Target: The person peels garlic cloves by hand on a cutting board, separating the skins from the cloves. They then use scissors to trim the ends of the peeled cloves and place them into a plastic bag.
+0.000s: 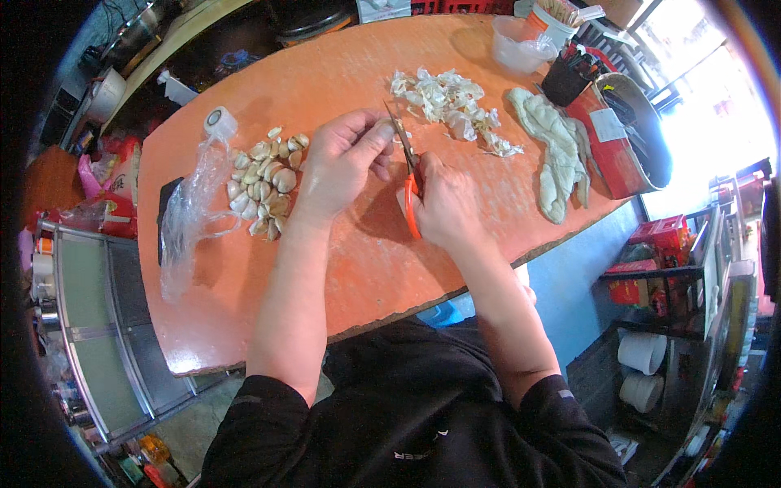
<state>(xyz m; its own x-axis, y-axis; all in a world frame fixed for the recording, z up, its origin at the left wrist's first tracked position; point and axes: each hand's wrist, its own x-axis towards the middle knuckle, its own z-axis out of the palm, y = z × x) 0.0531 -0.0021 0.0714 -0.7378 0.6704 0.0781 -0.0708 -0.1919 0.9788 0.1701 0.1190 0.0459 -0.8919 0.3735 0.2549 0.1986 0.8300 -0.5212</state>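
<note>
My right hand [444, 198] grips a pair of scissors [411, 204] with orange handles, its blades pointing up and away over the orange table [390, 274]. Beside the blades, my left hand [357, 149] pinches something small between thumb and fingers; the fingers mostly hide it, so I cannot tell what it is. A pile of garlic cloves [265, 177] lies left of my left hand. Beyond both hands, papery garlic skins [442, 97] are heaped near the middle of the table.
At the left lie a clear plastic bag [192, 219], a white roll [220, 123] and a dark flat object [166, 204]. A pale cloth [558, 158], plastic bowls [521, 49], a black holder with pens [567, 76] and a red box [610, 143] occupy the right side.
</note>
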